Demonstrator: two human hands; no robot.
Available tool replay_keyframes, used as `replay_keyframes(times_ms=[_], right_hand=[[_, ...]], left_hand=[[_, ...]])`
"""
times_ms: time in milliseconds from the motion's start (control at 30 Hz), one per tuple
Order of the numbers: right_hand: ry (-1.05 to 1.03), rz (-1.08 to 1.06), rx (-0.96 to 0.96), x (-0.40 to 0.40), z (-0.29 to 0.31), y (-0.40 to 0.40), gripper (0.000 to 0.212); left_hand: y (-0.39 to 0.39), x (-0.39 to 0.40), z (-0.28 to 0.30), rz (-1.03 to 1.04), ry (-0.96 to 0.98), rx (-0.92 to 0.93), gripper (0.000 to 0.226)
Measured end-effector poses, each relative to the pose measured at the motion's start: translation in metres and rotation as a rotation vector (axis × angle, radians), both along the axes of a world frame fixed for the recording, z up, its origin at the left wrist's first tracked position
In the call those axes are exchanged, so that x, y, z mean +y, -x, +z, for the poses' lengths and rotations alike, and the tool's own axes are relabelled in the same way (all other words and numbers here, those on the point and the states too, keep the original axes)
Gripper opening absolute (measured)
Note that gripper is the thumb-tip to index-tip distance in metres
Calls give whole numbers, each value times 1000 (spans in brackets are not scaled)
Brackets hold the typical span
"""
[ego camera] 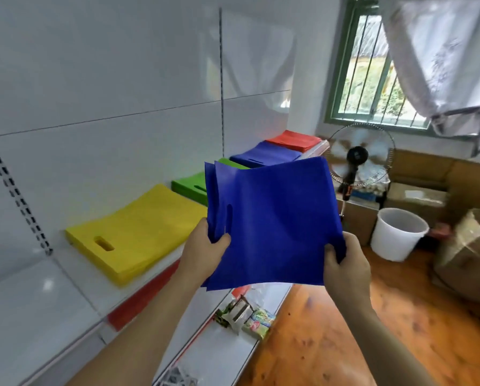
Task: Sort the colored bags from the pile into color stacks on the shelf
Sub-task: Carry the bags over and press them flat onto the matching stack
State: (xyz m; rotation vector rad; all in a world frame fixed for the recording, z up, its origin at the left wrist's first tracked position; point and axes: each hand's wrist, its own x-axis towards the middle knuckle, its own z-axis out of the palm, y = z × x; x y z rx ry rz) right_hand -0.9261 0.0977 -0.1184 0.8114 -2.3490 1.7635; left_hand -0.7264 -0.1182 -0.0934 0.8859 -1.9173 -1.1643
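Up front, a small bunch of blue bags (275, 224) is held in the air by both hands, just in front of the white shelf (74, 291). At least two bags show, their edges fanned at the upper left, with a slit handle near the left side. The left hand (205, 246) grips the lower left corner, thumb on the front of the fabric and fingers hidden behind it. The right hand (344, 263) pinches the lower right edge, fingers curled round it. The bags hang flat and slightly tilted between the two hands.

Behind and to the left, four colour stacks lie in a row along the shelf. Nearest is the yellow stack (138, 232), its cut-out handle facing the viewer. Next comes the green stack (190, 185), partly hidden by the held bags, then the blue stack (264, 156), and farthest the red stack (294, 140).

On a lower shelf sit a few small packets (250, 319). To the right, on the wooden floor (344, 344), stands a white bucket (397, 232); what is inside it cannot be made out. Near it are cardboard boxes (467, 257) and a standing fan (357, 157), below a barred window (372, 65).
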Motion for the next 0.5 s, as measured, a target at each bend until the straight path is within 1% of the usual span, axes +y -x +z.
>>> replay_keyframes(times_ms=[67, 100, 233, 333, 433, 500], right_hand=[[-12, -54, -2, 2, -1, 34, 18], [-19, -86, -3, 2, -1, 50, 17], [-53, -189, -10, -2, 10, 116, 14], [-43, -253, 5, -12, 16, 157, 14], [-65, -275, -20, -20, 13, 183, 14], [-75, -299, -28, -23, 10, 201, 18]], left_hand=[[41, -12, -5, -48, 7, 26, 4], [62, -19, -6, -69, 18, 35, 2], [146, -46, -4, -56, 48, 26, 11], [199, -64, 2, -93, 55, 19, 20], [244, -75, -5, -151, -6, -6, 33], [269, -78, -12, -193, -31, -10, 35]])
